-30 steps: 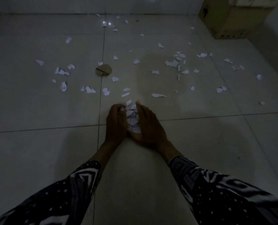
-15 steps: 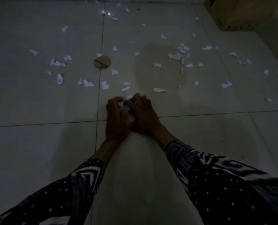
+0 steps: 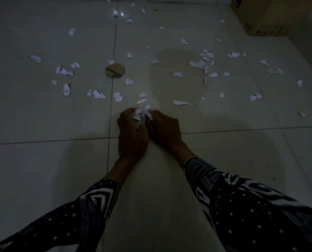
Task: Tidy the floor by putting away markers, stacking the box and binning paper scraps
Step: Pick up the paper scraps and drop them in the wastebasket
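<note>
Dim pale floor tiles (image 3: 42,170) fill my view, littered from left to right with torn paper scraps (image 3: 64,70), a brown cardboard disc (image 3: 115,70) and more bits near the cardboard box (image 3: 268,17) in the far right corner. I judge the binning barely begun: most scraps lie loose, and I see no bin and no markers. At centre my left hand (image 3: 131,135) and right hand (image 3: 165,130) press together, each grip curled around one gathered bundle of scraps (image 3: 142,114) just above the floor. What the box holds I cannot tell, as its top is cut off
</note>
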A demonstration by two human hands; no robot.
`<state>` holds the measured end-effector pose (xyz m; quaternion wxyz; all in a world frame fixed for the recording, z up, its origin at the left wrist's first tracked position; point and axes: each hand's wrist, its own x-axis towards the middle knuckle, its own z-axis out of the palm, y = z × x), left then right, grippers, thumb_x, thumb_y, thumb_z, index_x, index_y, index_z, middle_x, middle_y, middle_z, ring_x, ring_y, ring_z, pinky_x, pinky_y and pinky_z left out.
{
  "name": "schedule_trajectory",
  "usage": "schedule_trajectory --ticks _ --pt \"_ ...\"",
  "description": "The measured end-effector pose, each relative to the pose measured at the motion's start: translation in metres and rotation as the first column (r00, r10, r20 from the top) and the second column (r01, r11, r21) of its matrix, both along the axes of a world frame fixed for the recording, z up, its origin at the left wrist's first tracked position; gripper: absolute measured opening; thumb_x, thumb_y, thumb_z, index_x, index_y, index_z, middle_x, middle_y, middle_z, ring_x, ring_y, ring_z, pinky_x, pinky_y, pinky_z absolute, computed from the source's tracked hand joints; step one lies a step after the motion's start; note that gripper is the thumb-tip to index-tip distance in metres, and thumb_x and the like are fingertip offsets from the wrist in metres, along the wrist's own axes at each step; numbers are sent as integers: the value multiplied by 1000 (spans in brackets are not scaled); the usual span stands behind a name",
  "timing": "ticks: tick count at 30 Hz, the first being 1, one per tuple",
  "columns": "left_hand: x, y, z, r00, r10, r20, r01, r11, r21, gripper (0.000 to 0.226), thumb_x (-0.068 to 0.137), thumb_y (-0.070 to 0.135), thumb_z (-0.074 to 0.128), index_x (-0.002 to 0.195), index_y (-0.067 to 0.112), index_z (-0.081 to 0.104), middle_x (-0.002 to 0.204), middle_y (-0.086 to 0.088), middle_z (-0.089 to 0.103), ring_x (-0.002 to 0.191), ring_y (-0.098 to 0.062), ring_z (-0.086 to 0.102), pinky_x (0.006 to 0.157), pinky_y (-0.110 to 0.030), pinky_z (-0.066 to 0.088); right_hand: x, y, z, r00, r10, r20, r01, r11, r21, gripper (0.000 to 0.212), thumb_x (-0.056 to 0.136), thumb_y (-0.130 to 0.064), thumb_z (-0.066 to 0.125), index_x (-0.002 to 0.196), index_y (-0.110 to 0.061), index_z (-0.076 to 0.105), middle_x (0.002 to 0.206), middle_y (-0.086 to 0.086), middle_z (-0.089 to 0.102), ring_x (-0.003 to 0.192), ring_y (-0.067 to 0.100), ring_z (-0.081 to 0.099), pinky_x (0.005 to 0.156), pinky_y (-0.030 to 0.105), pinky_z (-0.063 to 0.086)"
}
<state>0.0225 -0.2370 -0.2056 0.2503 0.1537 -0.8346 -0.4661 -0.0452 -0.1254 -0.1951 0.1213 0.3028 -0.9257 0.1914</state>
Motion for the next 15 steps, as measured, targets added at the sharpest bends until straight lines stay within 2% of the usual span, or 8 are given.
schedule_trajectory --ticks 2,4,6,8,9,11,13,15 --pt "1 0 1 1000 -15 -4 14 999 -32 47 89 34 41 134 18 40 127 12 37 120 -13 45 87 -5 33 0 2 4 999 -38 1 38 999 -26 32 104 -37 44 91 -17 66 78 5 69 64 27 64 50 28 30" --pt "3 1 3 1000 -3 7 3 999 -38 51 87 35 41 134 16 40 129 6 40 120 -15 45 89 -17 37 0 3 8 993 -96 66 99 994 -47 35 104 -38 41 97 -16 68 80 9 71 69 30 66 53 31 39" --pt "5 2 4 1000 15 23 -14 999 -45 51 86 35 43 134 16 41 131 -1 42 117 -14 45 87 -26 41 0 0 11 954 -162 252 210 961 -178 38 103 -38 38 84 -19 65 79 10 71 68 29 66 56 31 44" --pt "7 2 4 1000 3 9 -3 997 -73 51 87 33 45 134 15 41 131 -4 43 119 -18 44 89 -28 42 -3 -1 16 861 -187 473 375 862 -342 47 105 -35 40 64 -19 56 72 11 68 65 29 64 57 33 45" --pt "9 1 4 1000 -4 2 4 997 -82 50 87 33 46 134 14 41 131 -3 42 120 -20 45 89 -29 42 -6 1 17 817 -184 546 441 810 -387 53 106 -33 39 60 -13 56 70 13 67 65 29 64 57 34 45" --pt "12 2 6 1000 -8 0 8 996 -91 49 89 30 51 134 14 39 130 0 40 119 -25 46 89 -34 46 -11 8 17 751 -167 639 530 731 -431 59 107 -31 38 59 -6 59 64 10 66 59 20 63 54 29 44" --pt "15 4 6 1000 -7 19 10 991 -130 51 90 30 58 135 14 39 131 -1 40 119 -28 46 91 -40 49 -10 17 16 722 -163 672 576 680 -454 57 107 -30 39 54 -14 54 56 -1 59 48 2 54 46 21 38" --pt "19 5 5 999 -17 38 25 976 -216 55 89 33 61 135 10 40 132 -6 43 121 -27 44 95 -42 47 -9 24 14 708 -160 688 592 665 -455 55 107 -29 40 57 -11 53 56 2 56 45 3 49 45 22 34"
